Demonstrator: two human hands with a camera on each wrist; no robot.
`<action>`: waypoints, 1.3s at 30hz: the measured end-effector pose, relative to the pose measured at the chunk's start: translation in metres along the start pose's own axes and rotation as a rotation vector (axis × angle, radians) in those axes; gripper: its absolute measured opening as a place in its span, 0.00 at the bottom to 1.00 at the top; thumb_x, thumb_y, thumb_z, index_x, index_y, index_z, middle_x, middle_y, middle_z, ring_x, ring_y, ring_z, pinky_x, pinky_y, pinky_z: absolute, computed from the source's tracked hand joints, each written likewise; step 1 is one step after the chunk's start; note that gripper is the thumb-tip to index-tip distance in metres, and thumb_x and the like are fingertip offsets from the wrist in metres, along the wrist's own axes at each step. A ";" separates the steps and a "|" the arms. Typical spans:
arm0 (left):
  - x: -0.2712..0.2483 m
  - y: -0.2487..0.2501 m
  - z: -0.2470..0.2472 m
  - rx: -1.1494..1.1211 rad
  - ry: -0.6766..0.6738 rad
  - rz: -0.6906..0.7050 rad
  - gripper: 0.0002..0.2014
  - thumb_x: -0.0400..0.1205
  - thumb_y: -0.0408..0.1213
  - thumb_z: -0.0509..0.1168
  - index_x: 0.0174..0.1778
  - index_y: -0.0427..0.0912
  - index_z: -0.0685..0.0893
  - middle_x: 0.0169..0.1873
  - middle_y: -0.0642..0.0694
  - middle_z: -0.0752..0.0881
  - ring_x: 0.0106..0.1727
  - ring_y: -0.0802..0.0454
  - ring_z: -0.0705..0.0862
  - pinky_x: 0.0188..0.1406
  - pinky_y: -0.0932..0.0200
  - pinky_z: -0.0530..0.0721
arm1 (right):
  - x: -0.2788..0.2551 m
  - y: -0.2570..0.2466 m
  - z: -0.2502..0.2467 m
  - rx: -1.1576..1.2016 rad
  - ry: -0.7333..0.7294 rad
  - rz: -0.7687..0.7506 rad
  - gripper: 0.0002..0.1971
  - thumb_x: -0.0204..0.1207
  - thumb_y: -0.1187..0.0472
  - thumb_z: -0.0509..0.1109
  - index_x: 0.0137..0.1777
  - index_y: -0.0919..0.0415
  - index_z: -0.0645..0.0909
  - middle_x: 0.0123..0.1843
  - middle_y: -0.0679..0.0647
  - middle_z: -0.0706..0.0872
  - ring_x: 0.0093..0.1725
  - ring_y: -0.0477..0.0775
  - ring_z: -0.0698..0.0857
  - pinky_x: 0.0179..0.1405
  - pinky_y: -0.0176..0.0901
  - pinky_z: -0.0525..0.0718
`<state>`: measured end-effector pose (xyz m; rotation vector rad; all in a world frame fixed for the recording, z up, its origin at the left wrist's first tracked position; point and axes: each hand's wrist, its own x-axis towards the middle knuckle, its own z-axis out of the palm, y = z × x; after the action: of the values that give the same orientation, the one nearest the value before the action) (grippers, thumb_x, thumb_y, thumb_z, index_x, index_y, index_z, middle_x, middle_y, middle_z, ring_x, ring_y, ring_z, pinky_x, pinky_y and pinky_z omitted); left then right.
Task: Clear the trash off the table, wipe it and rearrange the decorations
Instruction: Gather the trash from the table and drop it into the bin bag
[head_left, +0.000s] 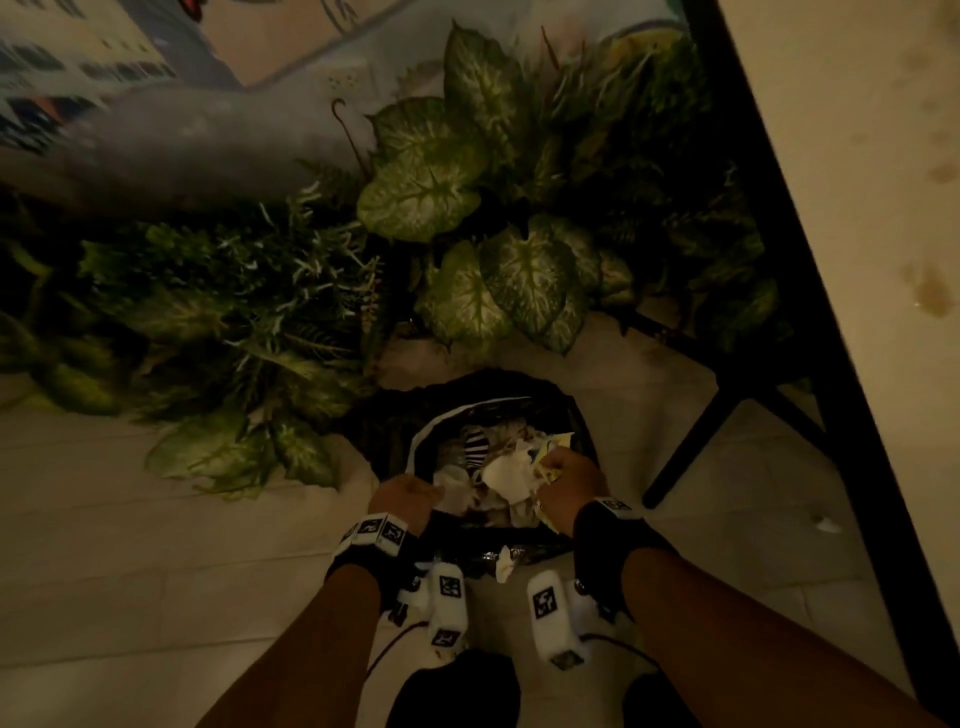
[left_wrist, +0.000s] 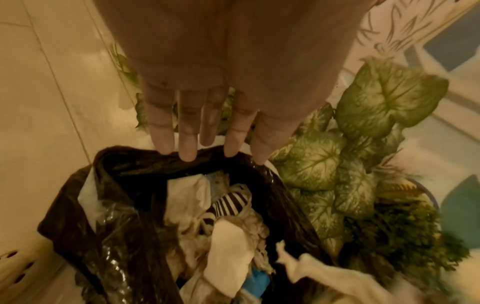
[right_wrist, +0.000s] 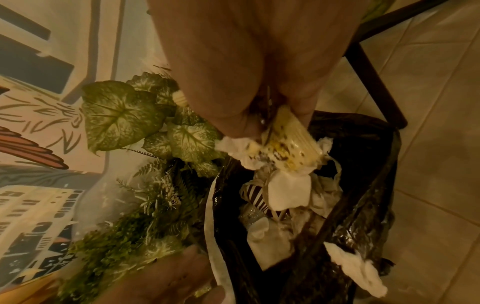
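On the floor stands a bin lined with a black bag (head_left: 519, 395), stuffed with white tissues and a striped wrapper (head_left: 475, 447). Over its right side, my right hand (head_left: 563, 480) grips a crumpled yellow speckled wrapper (right_wrist: 288, 144) together with white tissue (right_wrist: 233, 144). My left hand (head_left: 402, 493) is at the bin's left rim. In the left wrist view its fingers (left_wrist: 187, 144) are straight and hold nothing, stretched over the black bag (left_wrist: 124, 160). The bag (right_wrist: 363, 133) hangs loosely around the trash.
Artificial leafy plants (head_left: 467, 208) lie on the tiled floor just beyond the bin. The stained table top (head_left: 857, 156) and its black legs (head_left: 691, 441) are on the right. A tissue scrap (head_left: 505, 564) hangs on the bag's near rim; another scrap (head_left: 826, 525) lies on the floor.
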<state>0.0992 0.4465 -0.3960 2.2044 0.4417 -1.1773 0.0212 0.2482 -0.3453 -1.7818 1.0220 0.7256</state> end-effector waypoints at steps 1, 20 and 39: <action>-0.001 -0.002 -0.005 -0.014 0.019 0.006 0.09 0.76 0.41 0.70 0.31 0.50 0.79 0.42 0.38 0.88 0.54 0.34 0.87 0.57 0.41 0.86 | 0.000 -0.001 -0.001 0.001 -0.029 -0.001 0.17 0.77 0.69 0.63 0.65 0.58 0.76 0.67 0.59 0.78 0.63 0.62 0.79 0.60 0.44 0.79; -0.170 0.162 -0.098 -0.004 0.104 0.453 0.06 0.77 0.36 0.70 0.34 0.47 0.84 0.39 0.41 0.88 0.45 0.41 0.87 0.50 0.43 0.87 | -0.191 -0.103 -0.090 -0.044 -0.141 -0.377 0.06 0.74 0.60 0.66 0.47 0.52 0.83 0.54 0.53 0.87 0.54 0.56 0.85 0.58 0.50 0.84; -0.359 0.409 0.060 0.592 0.123 0.976 0.21 0.77 0.44 0.70 0.67 0.47 0.78 0.64 0.46 0.81 0.60 0.46 0.82 0.61 0.54 0.79 | -0.344 0.048 -0.429 -0.218 0.302 -0.559 0.04 0.75 0.52 0.71 0.49 0.42 0.81 0.50 0.39 0.84 0.46 0.43 0.83 0.48 0.41 0.84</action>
<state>0.0831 0.0892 0.0190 2.4500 -0.9720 -0.6470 -0.1674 -0.0423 0.0843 -2.2778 0.5896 0.2265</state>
